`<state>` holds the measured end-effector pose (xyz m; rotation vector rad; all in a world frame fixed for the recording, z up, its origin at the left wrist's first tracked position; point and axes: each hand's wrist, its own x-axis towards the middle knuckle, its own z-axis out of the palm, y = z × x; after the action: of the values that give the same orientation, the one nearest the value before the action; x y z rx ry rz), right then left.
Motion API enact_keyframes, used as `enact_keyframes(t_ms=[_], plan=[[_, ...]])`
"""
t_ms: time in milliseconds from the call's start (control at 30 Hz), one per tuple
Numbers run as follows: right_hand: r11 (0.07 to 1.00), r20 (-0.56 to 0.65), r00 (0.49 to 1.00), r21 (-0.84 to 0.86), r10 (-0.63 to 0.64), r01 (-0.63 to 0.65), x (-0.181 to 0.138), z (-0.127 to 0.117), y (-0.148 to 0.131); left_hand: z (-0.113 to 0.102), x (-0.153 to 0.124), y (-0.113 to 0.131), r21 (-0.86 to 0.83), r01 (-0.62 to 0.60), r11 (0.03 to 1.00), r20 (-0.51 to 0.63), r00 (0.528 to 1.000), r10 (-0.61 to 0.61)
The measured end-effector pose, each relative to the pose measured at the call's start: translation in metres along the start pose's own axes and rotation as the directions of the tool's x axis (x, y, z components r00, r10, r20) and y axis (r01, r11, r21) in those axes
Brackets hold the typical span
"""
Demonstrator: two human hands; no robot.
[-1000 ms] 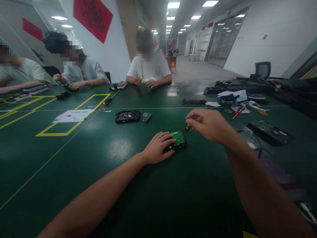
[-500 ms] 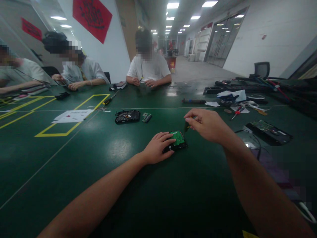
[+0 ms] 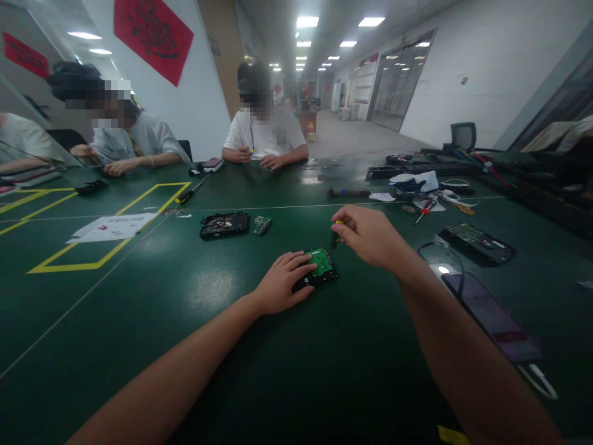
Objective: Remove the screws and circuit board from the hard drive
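Observation:
A hard drive (image 3: 323, 264) with a green circuit board facing up lies on the dark green table. Across its left part rests my left hand (image 3: 282, 281), fingers stretched out and apart over the board, thumb along the near edge. My right hand (image 3: 354, 232) is closed round the handle of a screwdriver (image 3: 334, 238), which stands nearly upright at the drive's far right corner. Whether its tip touches a screw is too small to tell. Beyond my left hand are a second, opened black drive (image 3: 225, 225) and a small loose circuit board (image 3: 262, 225).
On the right lie another drive (image 3: 482, 244), a phone (image 3: 495, 318) with a cable, and a red screwdriver (image 3: 424, 212). A yellow-black screwdriver (image 3: 188, 194) and a paper sheet (image 3: 109, 228) are at left. People sit along the far side, one facing me (image 3: 269, 133).
The view has turned slightly right, so everything sits further left. The screwdriver's yellow handle end now shows in my right hand. My left hand stays on the drive.

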<state>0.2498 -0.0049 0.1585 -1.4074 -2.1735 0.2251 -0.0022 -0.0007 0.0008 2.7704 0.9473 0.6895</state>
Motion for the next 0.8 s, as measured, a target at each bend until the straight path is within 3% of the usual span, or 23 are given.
enact_keyframes(t_ms=[467, 800], plan=[[0.998, 0.005, 0.998, 0.006, -0.066, 0.066, -0.001, -0.004, 0.006, -0.002, 0.001, 0.001, -0.008, 0.022, 1.000, 0.016, 1.000, -0.021], [1.000, 0.025, 1.000, 0.000, -0.006, 0.006, 0.001, -0.011, 0.010, -0.004, 0.000, 0.002, -0.014, 0.017, 1.000, 0.009, 1.000, -0.017]])
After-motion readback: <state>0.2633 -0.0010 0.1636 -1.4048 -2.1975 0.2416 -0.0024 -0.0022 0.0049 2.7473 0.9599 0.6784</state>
